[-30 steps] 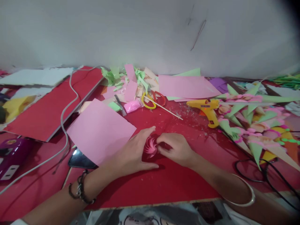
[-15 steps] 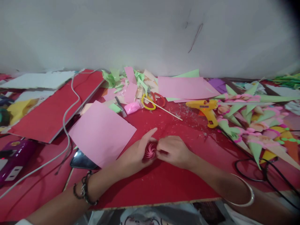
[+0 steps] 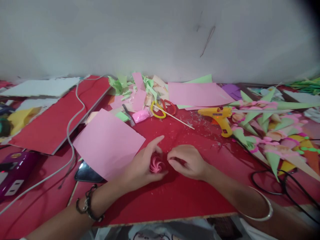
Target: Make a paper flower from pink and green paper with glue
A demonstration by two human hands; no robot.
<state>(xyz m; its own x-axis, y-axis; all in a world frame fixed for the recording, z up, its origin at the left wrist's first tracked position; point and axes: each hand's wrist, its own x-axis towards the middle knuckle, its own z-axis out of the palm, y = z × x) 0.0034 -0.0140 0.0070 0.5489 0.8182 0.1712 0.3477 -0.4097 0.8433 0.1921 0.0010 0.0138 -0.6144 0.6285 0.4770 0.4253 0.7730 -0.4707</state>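
A small pink swirled piece (image 3: 156, 164) sits in the curve of my left hand (image 3: 143, 164), between the thumb and the fingers, over the red table (image 3: 175, 200). To its right, a short gap away, my right hand (image 3: 188, 161) has its fingers curled together; whether anything small is in them is hidden. A square sheet of pink paper (image 3: 107, 143) lies beside my left wrist, partly over a dark phone (image 3: 88, 173).
Beyond my hands lie scissors (image 3: 158, 110), a thin stick (image 3: 175, 117) and paper scraps (image 3: 140, 90). A yellow glue gun (image 3: 220, 118) and paper flowers (image 3: 275, 130) are at the right. A white cable (image 3: 71, 133) and a purple device (image 3: 18, 173) are at the left.
My left hand has moved slightly left with the pink swirled piece, opening a gap from my right hand. The fingers of my right hand have come off the piece.
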